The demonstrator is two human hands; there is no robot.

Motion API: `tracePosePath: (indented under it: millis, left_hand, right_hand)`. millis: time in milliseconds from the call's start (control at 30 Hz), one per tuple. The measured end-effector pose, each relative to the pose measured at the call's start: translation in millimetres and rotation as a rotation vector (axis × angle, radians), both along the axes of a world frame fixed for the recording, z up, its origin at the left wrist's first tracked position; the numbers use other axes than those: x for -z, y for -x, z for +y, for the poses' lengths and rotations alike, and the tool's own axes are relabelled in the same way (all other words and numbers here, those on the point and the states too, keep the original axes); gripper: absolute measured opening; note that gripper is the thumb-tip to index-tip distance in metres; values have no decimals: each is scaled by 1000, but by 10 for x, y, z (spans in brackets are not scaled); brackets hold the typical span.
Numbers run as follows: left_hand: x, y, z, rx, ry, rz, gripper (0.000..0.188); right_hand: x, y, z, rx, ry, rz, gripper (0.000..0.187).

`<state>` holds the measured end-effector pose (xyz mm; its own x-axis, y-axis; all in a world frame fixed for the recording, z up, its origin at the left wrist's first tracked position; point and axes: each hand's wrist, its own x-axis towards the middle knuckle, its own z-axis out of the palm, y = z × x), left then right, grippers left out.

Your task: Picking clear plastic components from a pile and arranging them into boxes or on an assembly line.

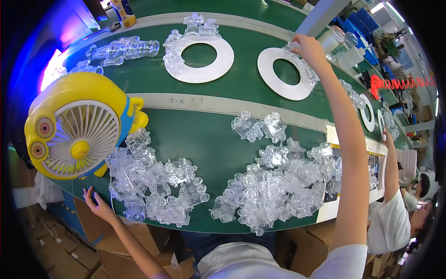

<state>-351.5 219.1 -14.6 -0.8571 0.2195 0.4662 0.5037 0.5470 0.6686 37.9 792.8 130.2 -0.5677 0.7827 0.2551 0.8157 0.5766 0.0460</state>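
My right hand (308,48) reaches far over the green table to a flat white ring (268,74) on the right. Its fingers are pinched on a clear plastic part at the ring's far edge, partly hidden by the fingers. More clear parts line that ring's right side, partly behind my forearm. My left hand (101,207) is at the table's near left edge, fingers apart and holding nothing. It is below a yellow and blue character-shaped fan (80,149) and beside a heap of clear plastic parts (172,174). A larger heap (274,186) lies to the right, near my right forearm.
A second white ring (204,74) carries clear parts along its upper left. Clear figure-shaped pieces (125,50) lie at the far left, near a yellow bottle (123,13). A grey strip (200,102) crosses the table. At right, a co-worker's arm (391,167) reaches toward other rings.
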Motion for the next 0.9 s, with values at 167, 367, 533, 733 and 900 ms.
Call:
tracePosePath:
  millis: [167,367,533,733,900]
  left_hand:
    - [-56,-7,-35,9,11,6,23]
    - [-34,-9,1,-1,-17,-32,22]
    - [-41,-6,-13,0,-9,-18,22]
    - [-15,28,-33,28,-20,-18,22]
    - [-18,-1,-23,2,-31,-15,23]
  right_hand:
    - [140,79,96,68,15,11,34]
    - [208,62,209,43,-2,-4,34]
    - [224,108,274,-10,-3,-29,30]
    - [173,153,256,-2,15,-66,31]
    - [148,246,133,-5,34,-94,33]
